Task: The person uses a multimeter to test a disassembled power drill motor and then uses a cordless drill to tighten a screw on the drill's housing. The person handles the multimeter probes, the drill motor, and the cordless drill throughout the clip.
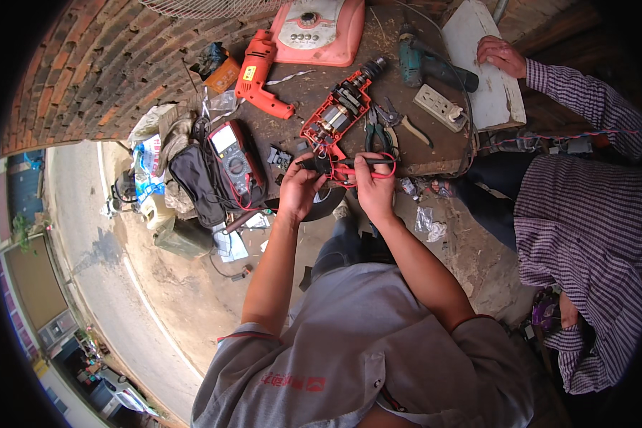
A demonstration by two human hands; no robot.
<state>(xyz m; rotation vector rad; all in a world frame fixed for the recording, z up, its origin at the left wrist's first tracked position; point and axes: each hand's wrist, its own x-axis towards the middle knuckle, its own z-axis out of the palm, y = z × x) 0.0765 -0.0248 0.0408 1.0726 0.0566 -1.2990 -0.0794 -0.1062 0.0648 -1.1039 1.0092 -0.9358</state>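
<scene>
In front of me on the worktable lies an opened drill (339,110), its motor, gears and chuck bare in a red half shell. My left hand (299,189) pinches a small black part, seemingly the drill's switch (319,165), at the handle end. My right hand (374,187) grips the multimeter probes (367,161), one black and one red, with their tips toward that part. The exact contact of the tips is too small to make out. A red lead loops around the right fingers. To the left rests the multimeter (234,152), dark red and grey, with its screen lit.
A red shell (258,75) and a pink fan base (342,50) lie farther back. Pliers (410,132) lie right of the opened drill, near a teal drill (414,60) and a power strip (439,107). Another person's hand (501,55) rests on a white board (488,100).
</scene>
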